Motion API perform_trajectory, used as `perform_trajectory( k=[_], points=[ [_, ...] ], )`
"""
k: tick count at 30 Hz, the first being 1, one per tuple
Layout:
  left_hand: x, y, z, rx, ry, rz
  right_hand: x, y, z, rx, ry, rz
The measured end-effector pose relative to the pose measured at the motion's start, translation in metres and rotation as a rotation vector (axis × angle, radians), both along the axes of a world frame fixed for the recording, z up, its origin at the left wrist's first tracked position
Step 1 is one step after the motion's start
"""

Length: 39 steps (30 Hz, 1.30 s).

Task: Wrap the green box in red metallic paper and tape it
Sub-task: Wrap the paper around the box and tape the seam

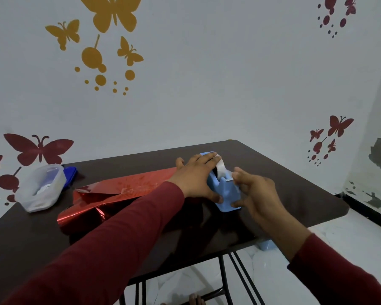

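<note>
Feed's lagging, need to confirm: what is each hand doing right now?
Left hand: holds the blue tape dispenser steady on the table.
Right hand: fingers pinch the tape end at the cutter.

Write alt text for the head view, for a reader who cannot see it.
A person's left hand holds a blue tape dispenser on a dark table while the right hand pinches the tape end. Red metallic paper lies crumpled to the left, beside a clear plastic tub.
</note>
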<state>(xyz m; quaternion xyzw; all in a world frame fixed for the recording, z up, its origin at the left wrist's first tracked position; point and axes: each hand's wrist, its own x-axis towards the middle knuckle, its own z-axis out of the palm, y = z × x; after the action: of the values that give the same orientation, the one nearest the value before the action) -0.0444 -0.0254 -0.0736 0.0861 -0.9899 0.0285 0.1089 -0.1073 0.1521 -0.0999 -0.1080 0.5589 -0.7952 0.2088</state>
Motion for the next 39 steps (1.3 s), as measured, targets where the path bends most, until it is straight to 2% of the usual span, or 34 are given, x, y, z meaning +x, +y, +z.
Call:
perform_trajectory(
  k=[7, 15, 18, 22, 24, 29, 33, 36, 39],
  points=[
    [0.003, 0.004, 0.003, -0.037, -0.038, 0.001, 0.005, 0.012, -0.032, 0.054, 0.05, 0.035],
    [0.005, 0.006, 0.007, -0.047, -0.1, 0.022, 0.004, 0.016, -0.045, 0.375, 0.444, -0.134],
    [0.011, 0.01, 0.01, 0.026, -0.003, -0.041, 0.005, 0.019, -0.052, 0.218, 0.449, -0.173],
    [0.019, 0.033, 0.024, 0.218, 0.159, -0.197, 0.009, 0.018, -0.057, 0.021, 0.474, -0.207],
    [0.019, 0.047, 0.032, 0.264, 0.108, -0.228, 0.008, 0.02, -0.06, -0.037, 0.503, -0.23],
    [0.01, 0.056, 0.043, 0.224, -0.089, -0.194, 0.007, 0.022, -0.064, -0.139, 0.541, -0.256],
    [0.008, 0.057, 0.042, 0.262, -0.004, -0.251, 0.005, 0.022, -0.066, -0.144, 0.537, -0.217],
    [0.009, 0.055, 0.04, 0.29, 0.139, -0.273, 0.006, 0.025, -0.057, -0.14, 0.458, -0.142],
    [0.016, 0.054, 0.042, 0.324, 0.252, -0.244, 0.009, 0.032, -0.046, -0.173, 0.231, -0.076]
  ],
)
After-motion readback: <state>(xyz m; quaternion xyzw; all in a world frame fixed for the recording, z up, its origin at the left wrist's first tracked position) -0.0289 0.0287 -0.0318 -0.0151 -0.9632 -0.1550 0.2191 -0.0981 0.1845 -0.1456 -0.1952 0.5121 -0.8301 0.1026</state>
